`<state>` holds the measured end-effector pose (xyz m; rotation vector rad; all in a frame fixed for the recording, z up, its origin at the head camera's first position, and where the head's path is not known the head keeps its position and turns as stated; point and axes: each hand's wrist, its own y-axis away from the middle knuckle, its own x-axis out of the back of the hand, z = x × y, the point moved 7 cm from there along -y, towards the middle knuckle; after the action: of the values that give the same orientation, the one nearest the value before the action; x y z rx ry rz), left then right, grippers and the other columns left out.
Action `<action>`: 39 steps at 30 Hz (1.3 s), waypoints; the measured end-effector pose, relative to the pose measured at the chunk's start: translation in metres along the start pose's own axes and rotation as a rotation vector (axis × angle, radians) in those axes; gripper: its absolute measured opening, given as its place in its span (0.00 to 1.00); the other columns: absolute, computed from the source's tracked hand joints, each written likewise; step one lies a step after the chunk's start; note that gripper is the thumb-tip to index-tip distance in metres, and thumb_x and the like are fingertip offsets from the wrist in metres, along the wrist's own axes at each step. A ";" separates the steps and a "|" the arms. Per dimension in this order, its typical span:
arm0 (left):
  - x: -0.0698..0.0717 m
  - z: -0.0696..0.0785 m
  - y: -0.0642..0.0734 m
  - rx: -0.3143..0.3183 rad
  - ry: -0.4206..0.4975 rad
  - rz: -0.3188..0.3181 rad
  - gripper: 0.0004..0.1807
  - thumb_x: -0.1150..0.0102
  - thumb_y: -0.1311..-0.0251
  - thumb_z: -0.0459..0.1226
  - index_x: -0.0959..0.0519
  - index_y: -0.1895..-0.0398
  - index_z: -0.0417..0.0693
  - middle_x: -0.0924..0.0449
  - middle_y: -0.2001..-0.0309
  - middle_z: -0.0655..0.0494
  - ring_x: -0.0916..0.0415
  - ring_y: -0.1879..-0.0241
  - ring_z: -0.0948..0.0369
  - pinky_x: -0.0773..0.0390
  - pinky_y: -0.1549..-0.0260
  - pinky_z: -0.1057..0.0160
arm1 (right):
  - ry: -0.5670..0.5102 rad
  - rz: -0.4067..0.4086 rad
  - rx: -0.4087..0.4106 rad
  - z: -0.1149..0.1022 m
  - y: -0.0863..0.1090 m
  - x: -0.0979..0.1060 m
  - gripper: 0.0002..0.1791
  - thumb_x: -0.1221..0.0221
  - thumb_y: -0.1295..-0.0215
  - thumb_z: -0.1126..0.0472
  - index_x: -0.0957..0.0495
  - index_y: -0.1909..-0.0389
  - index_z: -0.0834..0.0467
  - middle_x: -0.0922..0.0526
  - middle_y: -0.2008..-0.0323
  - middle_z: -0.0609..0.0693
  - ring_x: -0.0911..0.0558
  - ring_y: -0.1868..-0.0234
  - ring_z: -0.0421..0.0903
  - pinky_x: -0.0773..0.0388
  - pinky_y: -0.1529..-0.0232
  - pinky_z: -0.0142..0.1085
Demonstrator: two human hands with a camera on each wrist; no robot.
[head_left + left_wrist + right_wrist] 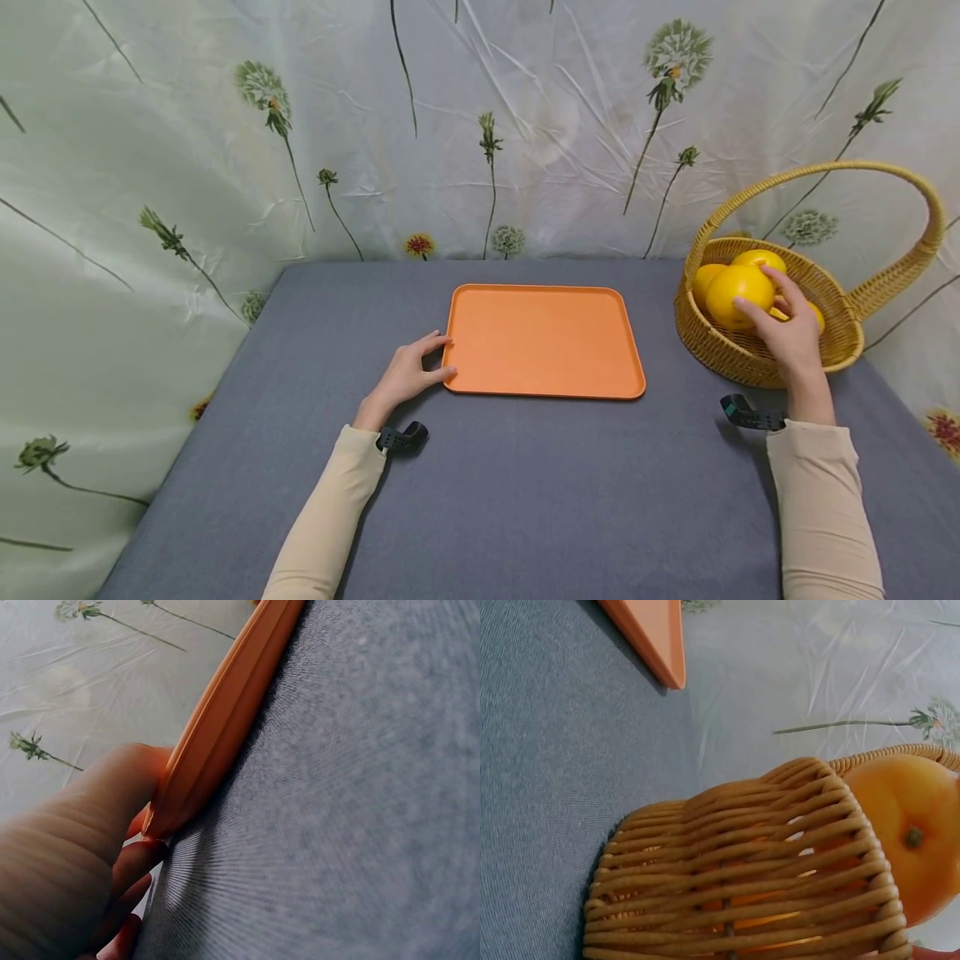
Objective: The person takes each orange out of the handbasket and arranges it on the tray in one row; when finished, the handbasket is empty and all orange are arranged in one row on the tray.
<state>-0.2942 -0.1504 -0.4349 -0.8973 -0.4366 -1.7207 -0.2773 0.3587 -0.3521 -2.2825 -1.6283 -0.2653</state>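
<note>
An orange rectangular tray [543, 342] lies flat on the grey cloth. My left hand [405, 372] grips its left rim near the front corner, thumb and fingers at the edge. In the left wrist view the thumb [124, 776] lies against the tray's rim [217, 727], with the other fingers lower down at the corner. At the right, my right hand [793, 329] reaches over a wicker basket [720, 354] and holds an orange [738, 296] between thumb and fingers. The same orange [907, 832] shows its stem end above the basket's rim in the right wrist view.
More yellow-orange fruit [761, 258] lies in the basket, partly hidden by the held orange and the hand. The basket's tall handle [817, 169] arches over its far side. A floral curtain [555, 150] hangs behind the grey-covered table [540, 492].
</note>
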 end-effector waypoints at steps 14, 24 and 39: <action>-0.002 0.001 0.001 -0.012 0.023 0.008 0.31 0.34 0.47 0.47 0.27 0.40 0.47 0.30 0.36 0.45 0.36 0.32 0.50 0.35 0.35 0.48 | -0.400 -0.104 0.087 -0.008 0.004 -0.009 0.31 0.43 0.39 0.69 0.33 0.36 0.44 0.31 0.56 0.40 0.23 0.66 0.30 0.25 0.76 0.19; 0.002 0.004 0.005 -0.022 0.029 0.023 0.30 0.33 0.48 0.45 0.26 0.41 0.45 0.29 0.37 0.43 0.35 0.34 0.48 0.34 0.37 0.46 | -0.493 -0.156 0.113 -0.018 0.009 -0.019 0.31 0.44 0.39 0.71 0.34 0.35 0.47 0.30 0.56 0.43 0.20 0.63 0.31 0.20 0.72 0.22; 0.002 0.001 0.002 -0.002 0.038 0.033 0.30 0.33 0.48 0.46 0.25 0.42 0.47 0.29 0.37 0.44 0.33 0.35 0.50 0.32 0.37 0.48 | -0.512 -0.185 0.211 -0.041 0.018 -0.039 0.31 0.47 0.38 0.73 0.34 0.34 0.49 0.23 0.55 0.42 0.19 0.64 0.33 0.20 0.69 0.21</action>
<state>-0.2924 -0.1519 -0.4331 -0.8675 -0.3931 -1.7051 -0.2722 0.3041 -0.3296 -2.1482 -1.9966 0.4694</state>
